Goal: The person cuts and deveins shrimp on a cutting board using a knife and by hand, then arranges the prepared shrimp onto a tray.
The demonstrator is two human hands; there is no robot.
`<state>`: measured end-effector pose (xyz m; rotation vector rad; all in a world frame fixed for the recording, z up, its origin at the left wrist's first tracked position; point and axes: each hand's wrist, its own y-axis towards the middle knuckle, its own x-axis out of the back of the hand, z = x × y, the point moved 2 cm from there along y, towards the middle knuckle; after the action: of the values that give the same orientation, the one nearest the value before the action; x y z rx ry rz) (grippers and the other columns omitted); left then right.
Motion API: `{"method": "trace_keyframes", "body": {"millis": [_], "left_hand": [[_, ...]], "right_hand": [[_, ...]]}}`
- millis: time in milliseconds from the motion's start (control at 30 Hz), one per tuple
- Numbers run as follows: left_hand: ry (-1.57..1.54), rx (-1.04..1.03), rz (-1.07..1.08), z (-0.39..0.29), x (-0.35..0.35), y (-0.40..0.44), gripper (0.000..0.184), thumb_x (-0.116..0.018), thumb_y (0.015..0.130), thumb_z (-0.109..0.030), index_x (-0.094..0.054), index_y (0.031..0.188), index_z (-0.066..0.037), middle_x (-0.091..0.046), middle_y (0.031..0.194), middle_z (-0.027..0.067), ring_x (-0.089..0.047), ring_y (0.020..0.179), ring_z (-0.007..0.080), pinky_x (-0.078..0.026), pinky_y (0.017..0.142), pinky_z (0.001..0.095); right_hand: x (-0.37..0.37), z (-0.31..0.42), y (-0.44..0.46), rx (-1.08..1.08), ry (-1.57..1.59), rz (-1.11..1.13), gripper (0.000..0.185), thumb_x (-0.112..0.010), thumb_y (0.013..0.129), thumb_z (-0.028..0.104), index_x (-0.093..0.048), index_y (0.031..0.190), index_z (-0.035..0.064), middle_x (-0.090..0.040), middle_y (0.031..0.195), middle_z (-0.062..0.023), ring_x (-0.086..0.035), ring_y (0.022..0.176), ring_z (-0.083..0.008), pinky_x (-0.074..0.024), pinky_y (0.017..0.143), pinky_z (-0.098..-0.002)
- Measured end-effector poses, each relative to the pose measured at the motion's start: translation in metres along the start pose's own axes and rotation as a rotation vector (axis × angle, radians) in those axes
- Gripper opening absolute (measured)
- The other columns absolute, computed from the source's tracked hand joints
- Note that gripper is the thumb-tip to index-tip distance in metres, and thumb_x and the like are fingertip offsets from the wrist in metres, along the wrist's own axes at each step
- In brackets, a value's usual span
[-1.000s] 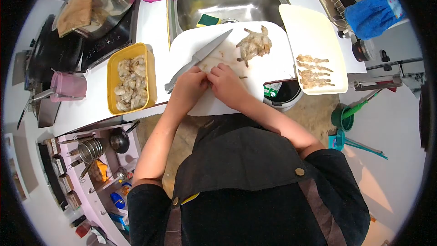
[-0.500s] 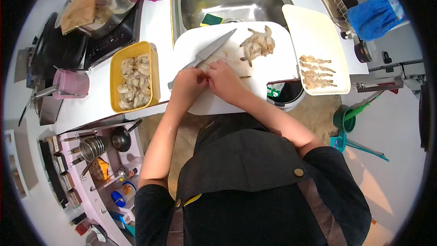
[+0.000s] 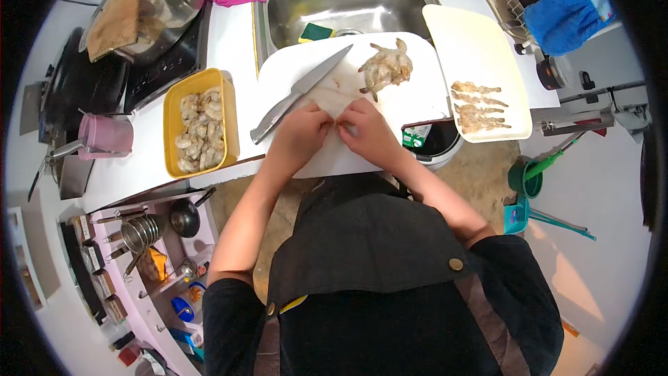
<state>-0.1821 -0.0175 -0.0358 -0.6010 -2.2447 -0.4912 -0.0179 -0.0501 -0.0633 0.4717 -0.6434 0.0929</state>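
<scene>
Left hand point(image 3: 300, 138) and right hand point(image 3: 367, 135) meet over the lower part of a white cutting board point(image 3: 278, 73), fingers bent and the fingertips of each drawn in close, almost touching the other's; whether anything is pinched between them I cannot tell, as the fingers cover that spot. From the far left, a translucent pink jug point(image 3: 108, 141) stands on the white counter, and behind it a brown cloth point(image 3: 124, 22) is draped over a large metal pot point(image 3: 167, 10) on a black cooktop point(image 3: 167, 57). Next comes a yellow plastic container point(image 3: 230, 124) filled with curled raw shrimps point(image 3: 200, 136), just left of the board. A kitchen knife point(image 3: 300, 88) lies slantwise on the board near the left hand, blade pointing away from the person. Beyond the board, a green and yellow sponge point(image 3: 316, 32) sits in the steel sink point(image 3: 369, 19). A heap of shrimps point(image 3: 387, 69) lies on the board's far right part, past the right hand. Farther right, a cream tray point(image 3: 476, 42) bears a row of straightened shrimps point(image 3: 480, 110) at its near end.
</scene>
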Motion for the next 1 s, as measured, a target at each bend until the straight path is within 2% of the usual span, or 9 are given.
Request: {"method": "trace_keyframes", "body": {"millis": [100, 200, 300, 400, 500, 800, 900, 1000], "left_hand": [[0.066, 0.02, 0.044, 0.0, -0.005, 0.004, 0.012, -0.063, 0.079, -0.004, -0.07, 0.088, -0.002, -0.065, 0.087, 0.0176, -0.063, 0.081, 0.0368, -0.051, 0.074, 0.0426], [0.085, 0.011, 0.006, 0.001, -0.012, 0.006, 0.013, -0.058, 0.08, -0.004, -0.069, 0.084, -0.001, -0.063, 0.082, 0.0193, -0.061, 0.079, 0.0382, -0.049, 0.072, 0.0455], [0.145, 0.041, -0.005, 0.002, -0.018, 0.01, 0.011, -0.058, 0.078, -0.004, -0.069, 0.08, 0.0, -0.063, 0.08, 0.0194, -0.061, 0.079, 0.0385, -0.049, 0.072, 0.0455], [0.047, 0.038, 0.08, 0.002, -0.006, 0.013, 0.011, -0.061, 0.08, -0.005, -0.069, 0.086, -0.001, -0.065, 0.085, 0.0185, -0.063, 0.08, 0.0375, -0.05, 0.074, 0.044], [0.001, 0.052, 0.001, -0.009, -0.009, 0.009, 0.011, -0.061, 0.079, -0.005, -0.068, 0.086, -0.001, -0.065, 0.083, 0.0182, -0.063, 0.08, 0.0371, -0.05, 0.074, 0.0437], [0.151, 0.067, -0.018, -0.011, -0.029, 0.014, 0.011, -0.061, 0.079, -0.006, -0.068, 0.085, -0.001, -0.065, 0.083, 0.0191, -0.063, 0.08, 0.0377, -0.05, 0.074, 0.0439], [0.12, 0.079, 0.052, -0.009, -0.024, 0.019, 0.011, -0.06, 0.078, -0.005, -0.068, 0.083, 0.0, -0.064, 0.081, 0.0198, -0.062, 0.078, 0.0382, -0.05, 0.074, 0.0449], [0.01, 0.055, 0.005, -0.018, -0.023, 0.022, 0.011, -0.06, 0.078, -0.005, -0.069, 0.082, 0.0, -0.064, 0.081, 0.0204, -0.062, 0.078, 0.0387, -0.049, 0.074, 0.046]], "right_hand": [[-0.005, -0.005, 0.002, 0.004, -0.022, 0.0, 0.013, -0.067, 0.07, 0.0, -0.062, 0.083, 0.001, -0.057, 0.087, -0.0139, -0.055, 0.088, -0.0327, -0.0468, 0.078, -0.0389], [-0.007, -0.006, 0.002, 0.004, -0.051, -0.026, 0.013, -0.066, 0.069, 0.0, -0.061, 0.082, 0.0008, -0.056, 0.086, -0.0139, -0.055, 0.087, -0.0335, -0.0464, 0.077, -0.0394], [-0.009, -0.004, 0.004, -0.054, -0.049, 0.014, 0.013, -0.063, 0.07, 0.002, -0.059, 0.082, -0.001, -0.056, 0.088, -0.0164, -0.053, 0.092, -0.0359, -0.0449, 0.083, -0.0429], [0.004, -0.005, 0.002, -0.062, -0.059, -0.004, 0.015, -0.069, 0.072, 0.003, -0.064, 0.086, 0.0018, -0.058, 0.089, -0.014, -0.056, 0.089, -0.0335, -0.0466, 0.079, -0.0395], [0.017, -0.01, -0.007, -0.083, -0.064, -0.04, 0.013, -0.07, 0.074, 0.006, -0.065, 0.086, 0.0023, -0.059, 0.089, -0.0138, -0.057, 0.091, -0.0325, -0.0472, 0.079, -0.0394], [0.02, -0.018, -0.017, -0.08, -0.048, -0.036, 0.011, -0.069, 0.076, 0.003, -0.065, 0.086, 0.0023, -0.059, 0.089, -0.0128, -0.059, 0.086, -0.0306, -0.0496, 0.075, -0.037], [0.021, -0.018, -0.016, -0.096, -0.044, -0.041, 0.011, -0.069, 0.076, 0.003, -0.065, 0.086, 0.002, -0.059, 0.089, -0.0127, -0.059, 0.087, -0.0305, -0.0496, 0.076, -0.0369], [0.024, -0.019, -0.017, -0.09, -0.027, -0.023, 0.012, -0.068, 0.075, 0.002, -0.065, 0.087, 0.0016, -0.059, 0.089, -0.013, -0.06, 0.087, -0.0309, -0.05, 0.076, -0.0371]]}}
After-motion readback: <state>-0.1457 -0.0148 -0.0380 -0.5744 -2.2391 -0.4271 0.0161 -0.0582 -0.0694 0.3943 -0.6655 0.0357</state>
